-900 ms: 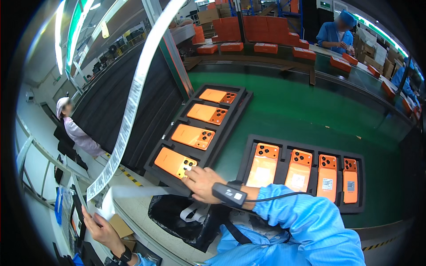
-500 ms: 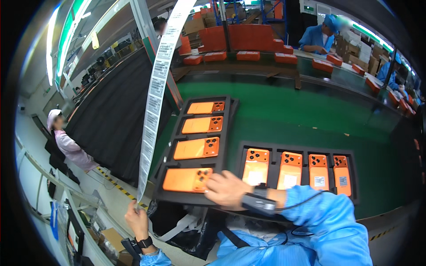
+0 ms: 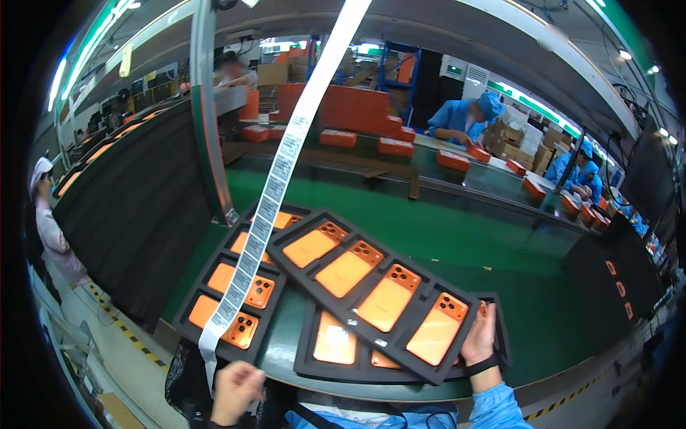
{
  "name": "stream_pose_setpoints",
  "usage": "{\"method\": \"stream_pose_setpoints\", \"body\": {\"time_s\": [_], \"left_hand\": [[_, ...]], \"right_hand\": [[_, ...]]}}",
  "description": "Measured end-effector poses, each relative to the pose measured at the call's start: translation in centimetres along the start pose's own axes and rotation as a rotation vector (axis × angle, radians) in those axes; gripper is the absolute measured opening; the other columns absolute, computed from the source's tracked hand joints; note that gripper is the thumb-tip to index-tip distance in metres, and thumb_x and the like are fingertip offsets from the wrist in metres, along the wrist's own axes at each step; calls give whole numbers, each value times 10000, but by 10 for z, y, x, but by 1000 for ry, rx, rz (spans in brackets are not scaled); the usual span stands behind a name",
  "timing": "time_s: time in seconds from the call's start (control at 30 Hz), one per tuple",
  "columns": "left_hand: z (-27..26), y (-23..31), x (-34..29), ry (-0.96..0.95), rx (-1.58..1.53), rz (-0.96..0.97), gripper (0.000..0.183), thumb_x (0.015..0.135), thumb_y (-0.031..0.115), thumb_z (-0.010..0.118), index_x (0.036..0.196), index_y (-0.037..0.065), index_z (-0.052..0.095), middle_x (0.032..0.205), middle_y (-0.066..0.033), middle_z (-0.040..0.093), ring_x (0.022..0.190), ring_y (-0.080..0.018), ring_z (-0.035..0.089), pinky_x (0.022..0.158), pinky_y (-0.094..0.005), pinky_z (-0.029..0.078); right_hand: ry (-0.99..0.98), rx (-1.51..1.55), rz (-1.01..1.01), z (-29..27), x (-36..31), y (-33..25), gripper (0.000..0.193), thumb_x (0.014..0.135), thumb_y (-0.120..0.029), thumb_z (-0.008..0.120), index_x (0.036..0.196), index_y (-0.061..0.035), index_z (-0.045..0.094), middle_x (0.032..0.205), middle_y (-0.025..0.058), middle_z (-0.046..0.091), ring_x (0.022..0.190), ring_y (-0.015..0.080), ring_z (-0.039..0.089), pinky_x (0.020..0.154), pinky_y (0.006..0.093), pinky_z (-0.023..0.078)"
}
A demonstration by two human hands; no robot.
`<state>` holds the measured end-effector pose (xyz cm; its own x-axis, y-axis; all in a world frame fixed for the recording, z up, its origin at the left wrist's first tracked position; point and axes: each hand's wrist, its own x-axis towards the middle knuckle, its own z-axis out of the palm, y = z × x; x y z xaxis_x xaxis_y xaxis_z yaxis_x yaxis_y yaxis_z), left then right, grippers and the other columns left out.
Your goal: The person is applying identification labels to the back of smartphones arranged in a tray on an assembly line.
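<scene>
My right hand (image 3: pixel 480 336) grips the right end of a black tray (image 3: pixel 357 325) that slants across the middle. Orange phones lie in it, backs up, such as this phone (image 3: pixel 437 329). It overlaps a second black tray (image 3: pixel 304 357) underneath, whose phones (image 3: pixel 334 339) are partly hidden, and the edge of a left tray (image 3: pixel 275 314). That left tray also holds orange phones (image 3: pixel 204 309). A long white strip of printed labels (image 3: pixel 268 207) hangs over the left tray. Beside its curled lower end, my left hand (image 3: pixel 239 390) is closed; what it holds, if anything, is hidden.
The trays lie on a green work surface (image 3: pixel 522 286) with a metal post (image 3: pixel 207 143) at its left. Beyond runs a conveyor with orange boxes (image 3: pixel 395 146), and people in blue work there. At far left stands a person in pink (image 3: pixel 61 243).
My right hand has moved rightward from the left tray's corner to a tray now slanting over the right one. My left hand has moved in from the lower left. The view has shifted.
</scene>
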<state>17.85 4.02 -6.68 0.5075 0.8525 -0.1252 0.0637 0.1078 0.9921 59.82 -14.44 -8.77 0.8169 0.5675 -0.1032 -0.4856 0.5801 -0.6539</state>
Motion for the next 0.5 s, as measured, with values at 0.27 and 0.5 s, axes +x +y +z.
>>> {"method": "stream_pose_setpoints", "body": {"time_s": [0.27,0.5], "left_hand": [[92,-27,43,-194,-633,-152,462,928,226,500,1330,107,305,1150,-270,527,1018,-348,589,825,-422,521],[97,-15,79,-196,-1027,-57,590,874,368,501,1315,-1,370,1352,-167,426,1232,-324,423,1027,-504,335]], "right_hand": [[-64,-352,-123,-8,-21,-7,588,708,120,485,1269,-39,407,1154,80,547,1045,206,554,909,331,458],[-213,-304,50,-34,-44,-100,669,679,67,478,1332,-13,355,1222,136,522,1094,243,547,931,336,451]]}}
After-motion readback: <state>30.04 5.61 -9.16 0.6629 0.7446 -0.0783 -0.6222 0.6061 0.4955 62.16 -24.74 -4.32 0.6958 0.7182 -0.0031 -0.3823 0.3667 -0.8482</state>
